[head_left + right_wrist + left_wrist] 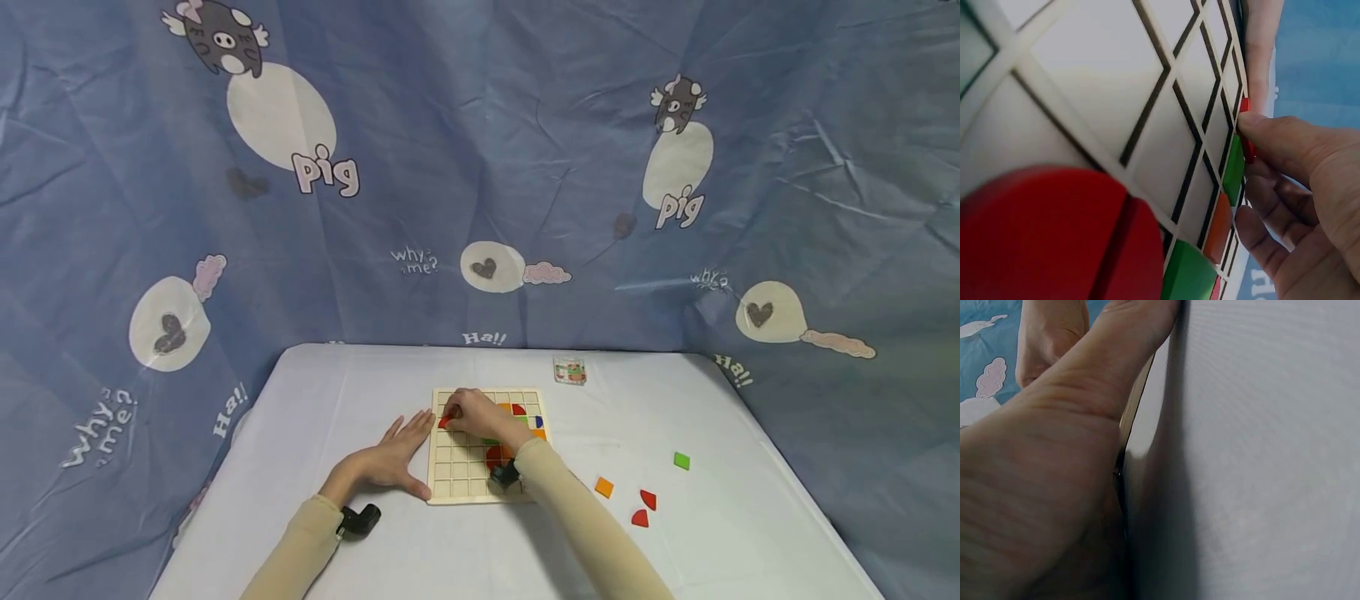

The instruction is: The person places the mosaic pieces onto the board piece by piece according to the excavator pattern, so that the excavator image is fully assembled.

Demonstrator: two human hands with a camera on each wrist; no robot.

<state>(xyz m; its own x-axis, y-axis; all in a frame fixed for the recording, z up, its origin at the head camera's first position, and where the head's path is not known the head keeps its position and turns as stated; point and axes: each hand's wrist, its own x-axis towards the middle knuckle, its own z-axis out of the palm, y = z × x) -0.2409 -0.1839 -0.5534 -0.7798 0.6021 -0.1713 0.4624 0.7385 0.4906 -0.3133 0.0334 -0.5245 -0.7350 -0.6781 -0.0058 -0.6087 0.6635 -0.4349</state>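
Note:
A pale wooden grid board (459,489) lies on the white table. Its far right cells hold several coloured pieces, among them a small blue piece (538,422). Between thumb and fingertips, my right hand (483,414) pinches a red quarter-circle piece (1248,133) at the board's left side. Green and orange pieces sit in cells beside that hand in the right wrist view, and a large red rounded shape (1047,231) fills the near corner. With fingers spread, my left hand (386,461) rests along the board's left edge. The left wrist view shows mostly its palm side.
Right of the board lie an orange square (604,487), a green square (682,461) and two red quarter-circles (640,518). A small clear packet (570,371) with coloured contents sits near the back edge. Blue printed cloth (480,167) hangs behind and beside the table.

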